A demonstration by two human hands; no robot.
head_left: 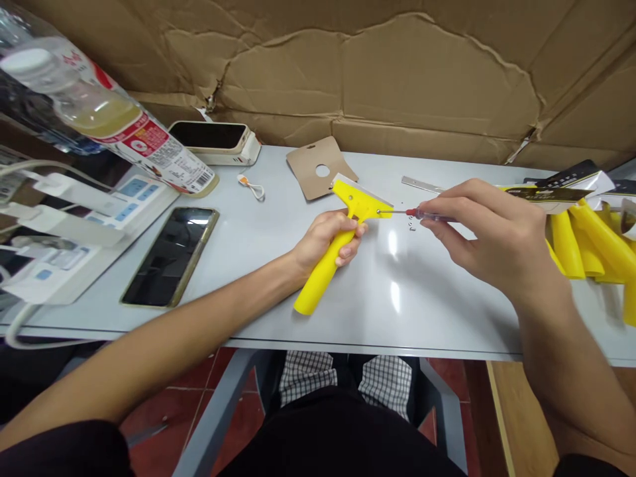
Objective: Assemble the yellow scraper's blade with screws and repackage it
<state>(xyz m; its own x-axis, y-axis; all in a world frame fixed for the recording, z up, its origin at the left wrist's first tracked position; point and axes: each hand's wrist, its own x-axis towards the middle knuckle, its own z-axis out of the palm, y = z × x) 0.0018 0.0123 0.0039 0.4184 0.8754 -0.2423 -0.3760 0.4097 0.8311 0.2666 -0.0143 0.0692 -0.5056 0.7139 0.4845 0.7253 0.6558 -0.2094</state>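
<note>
My left hand (pixel 330 240) is wrapped round the upper handle of a yellow scraper (pixel 322 275), whose wide head with a metal edge points away from me. In my right hand (pixel 489 232) is a screwdriver (pixel 432 216) with a red collar and a clear handle, pinched between thumb and fingers. Its thin shaft meets a screw (pixel 378 211) at the right end of the scraper's head. Close by on the table lie a few tiny metal screws (pixel 412 228). A flat metal blade strip (pixel 422 184) rests behind my right hand.
Several yellow scraper handles (pixel 569 245) and packaging (pixel 556 195) lie at the right. A cardboard card (pixel 311 173) sits behind the scraper. Leftward are a phone (pixel 171 257), a bottle (pixel 149 142), a power strip (pixel 64 278) and another phone (pixel 213 136). Cardboard (pixel 397 79) walls the back.
</note>
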